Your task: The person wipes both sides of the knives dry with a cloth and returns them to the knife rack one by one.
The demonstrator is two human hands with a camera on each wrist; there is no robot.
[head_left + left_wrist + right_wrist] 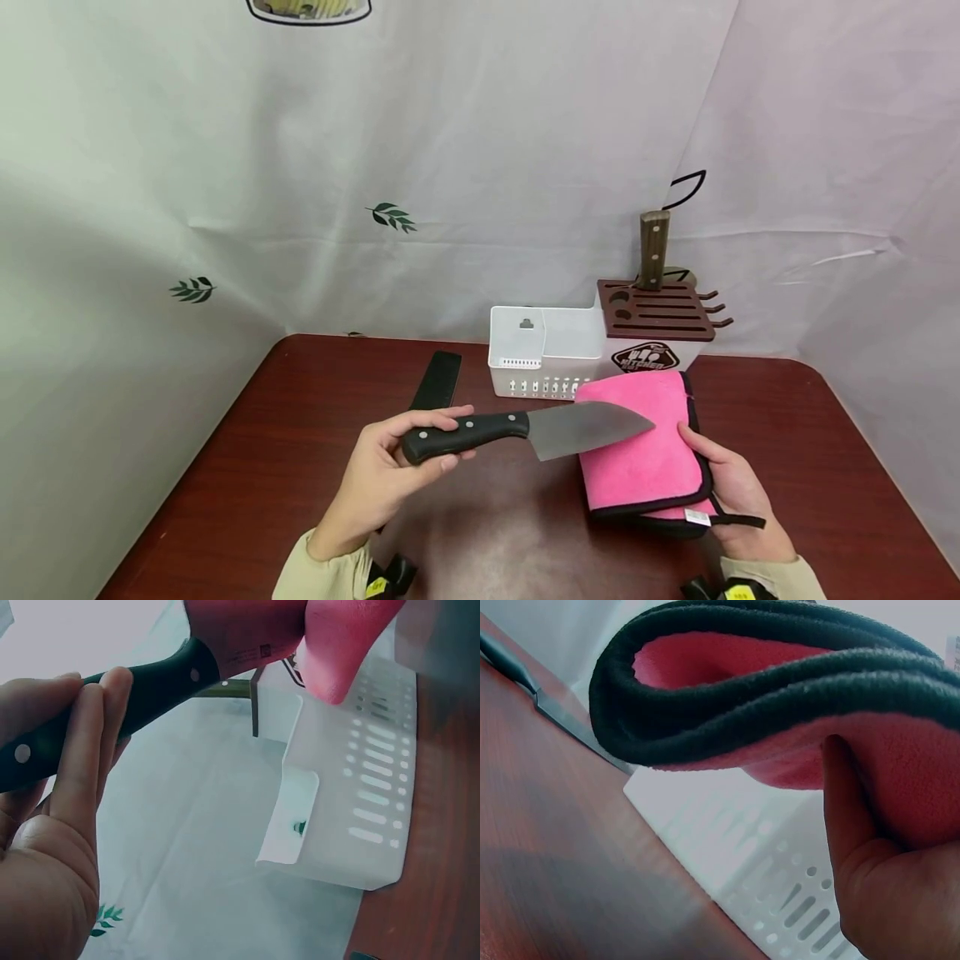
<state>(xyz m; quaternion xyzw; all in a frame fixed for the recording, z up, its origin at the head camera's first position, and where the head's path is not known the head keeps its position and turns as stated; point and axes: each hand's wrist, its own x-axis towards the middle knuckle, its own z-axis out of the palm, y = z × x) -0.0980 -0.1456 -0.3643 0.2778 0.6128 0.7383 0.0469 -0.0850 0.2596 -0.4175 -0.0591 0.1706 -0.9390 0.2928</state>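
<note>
A kitchen knife with a black riveted handle (468, 433) is held by my left hand (375, 475), thumb and fingers pinching the handle. Its broad blade (573, 429) points right and overlaps a folded pink cloth (645, 458) with black edging; I cannot tell whether they touch. My right hand (742, 492) grips that cloth at its right side, thumb on top and the other fingers hidden beneath. In the left wrist view, fingers (90, 742) lie along the knife handle. The right wrist view shows the cloth's folded layers (727, 720) above the thumb.
A white perforated rack (547, 375) stands at the back of the table, with a brown slotted knife block top (660, 321) at its right. One wooden-handled tool (654, 250) stands in the slots, and hooks stick out rightward. A flat black piece (437, 379) lies behind my left hand.
</note>
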